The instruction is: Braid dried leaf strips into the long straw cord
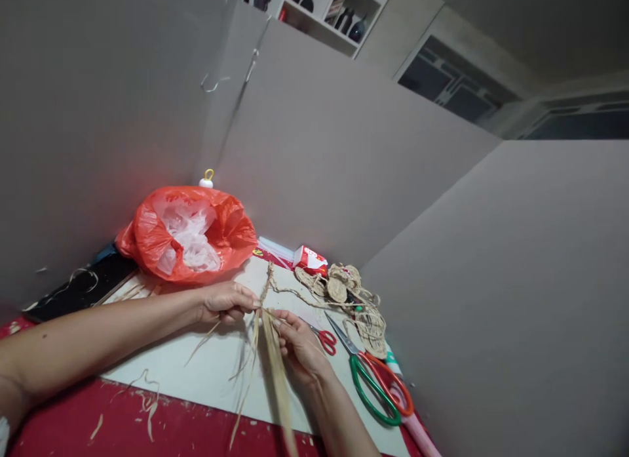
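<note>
Over the middle of a white board, my left hand pinches the lower end of a braided straw cord. Just to its right my right hand is closed, its thumb and fingertips on the straw strands where they leave the braid. One wide flat strand and several thin ones hang down toward me from between the hands. Small red-handled scissors lie right beside my right hand. Further right rest large scissors with one green and one orange handle.
A red plastic bag with white plastic inside stands at the back left. Coils of braided cord and a red-and-white packet lie at the back right. Straw scraps litter the red tabletop. Grey partitions close in behind.
</note>
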The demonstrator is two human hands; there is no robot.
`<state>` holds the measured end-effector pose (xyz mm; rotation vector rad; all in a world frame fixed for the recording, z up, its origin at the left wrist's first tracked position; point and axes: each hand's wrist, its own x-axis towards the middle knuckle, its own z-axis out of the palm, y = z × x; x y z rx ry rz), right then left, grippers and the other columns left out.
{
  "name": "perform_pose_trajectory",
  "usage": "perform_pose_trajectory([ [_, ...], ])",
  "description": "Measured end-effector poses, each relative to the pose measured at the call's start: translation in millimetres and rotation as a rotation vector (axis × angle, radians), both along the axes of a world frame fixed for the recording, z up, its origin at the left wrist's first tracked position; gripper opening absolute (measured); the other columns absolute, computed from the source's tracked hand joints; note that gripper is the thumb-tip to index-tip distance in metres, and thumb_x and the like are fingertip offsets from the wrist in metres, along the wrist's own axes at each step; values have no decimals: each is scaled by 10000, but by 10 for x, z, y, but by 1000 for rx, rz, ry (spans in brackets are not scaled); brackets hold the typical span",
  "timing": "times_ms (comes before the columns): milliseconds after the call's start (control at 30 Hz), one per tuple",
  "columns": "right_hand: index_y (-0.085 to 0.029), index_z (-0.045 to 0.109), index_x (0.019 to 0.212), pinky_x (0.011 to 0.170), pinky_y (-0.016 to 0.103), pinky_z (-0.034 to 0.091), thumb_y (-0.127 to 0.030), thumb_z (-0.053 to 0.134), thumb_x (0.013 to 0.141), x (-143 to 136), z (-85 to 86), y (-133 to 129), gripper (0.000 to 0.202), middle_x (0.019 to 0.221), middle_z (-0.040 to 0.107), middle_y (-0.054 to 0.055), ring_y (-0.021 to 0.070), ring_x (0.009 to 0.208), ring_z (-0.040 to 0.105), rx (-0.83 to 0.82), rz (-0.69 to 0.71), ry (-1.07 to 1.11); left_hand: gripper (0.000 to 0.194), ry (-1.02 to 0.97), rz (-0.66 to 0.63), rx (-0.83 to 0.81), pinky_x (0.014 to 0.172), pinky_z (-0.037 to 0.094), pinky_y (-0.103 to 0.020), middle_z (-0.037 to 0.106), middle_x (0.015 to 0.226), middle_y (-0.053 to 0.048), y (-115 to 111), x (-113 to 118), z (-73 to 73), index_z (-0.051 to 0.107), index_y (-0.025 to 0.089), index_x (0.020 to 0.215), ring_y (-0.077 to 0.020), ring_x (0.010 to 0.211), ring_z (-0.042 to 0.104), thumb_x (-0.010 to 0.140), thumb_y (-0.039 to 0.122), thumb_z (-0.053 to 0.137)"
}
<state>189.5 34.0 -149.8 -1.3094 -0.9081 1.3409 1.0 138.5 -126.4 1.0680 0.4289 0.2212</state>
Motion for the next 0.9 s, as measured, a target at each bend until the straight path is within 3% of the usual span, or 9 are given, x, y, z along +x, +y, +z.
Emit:
perform_pose_trajectory([
  [300,-166,504,698,369,149,282,-345,811,620,53,40,-59,364,496,496,-63,44,393,400,35,0,168,417,96,-19,262,397,68,-238,208,421,107,-71,13,53,657,102,870,-47,399,120,724,493,659],
  [500,-171,496,721,368,148,344,-368,782,664,-62,32,-90,352,524,561,-42,54,387,460,51,104,150,362,108,10,252,402,81,-235,240,443,107,-119,59,28,519,151,668,-37,397,136,713,468,687],
  [733,-171,521,732,396,167,388,-352,779,670,-22,44,-88,321,551,545,-51,66,422,468,83,131,194,392,129,29,215,408,85,-225,241,443,111,-130,82,-14,514,157,677,-38,405,142,671,497,709],
  [900,-129,640,830,573,216,471,-283,767,679,50,105,-86,250,676,637,13,119,604,595,77,127,248,376,133,34,201,403,94,-207,261,451,111,-119,79,4,530,152,680,-35,409,146,658,472,727],
])
